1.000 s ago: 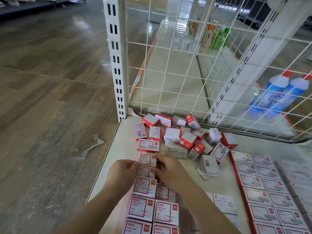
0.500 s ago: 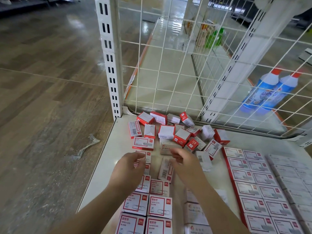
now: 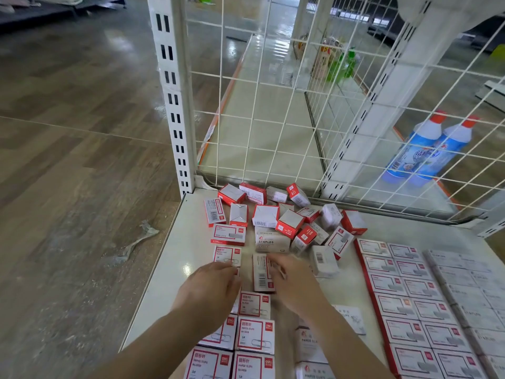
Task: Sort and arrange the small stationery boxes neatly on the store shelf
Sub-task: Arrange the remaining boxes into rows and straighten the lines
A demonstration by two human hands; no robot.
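Centre of the frame, a red-and-white paper clip box (image 3: 263,273) lies barcode side up, turned lengthwise, and the right hand (image 3: 293,283) pinches its right edge with curled fingers, probably to flip it label-up and square it with the others. The left hand (image 3: 211,287) lies flat, fingers relaxed and holding nothing, over the left column of the 2 neat columns of paper clip boxes (image 3: 254,333) running to the bottom edge, seemingly steadying them. Just above, a loose heap of boxes (image 3: 278,217) sits unsorted against the wire back panel (image 3: 273,105), a staples box (image 3: 272,240) at its front. At lower right, flat rows of staple boxes (image 3: 404,296) already lie tidy on the shelf (image 3: 164,283).
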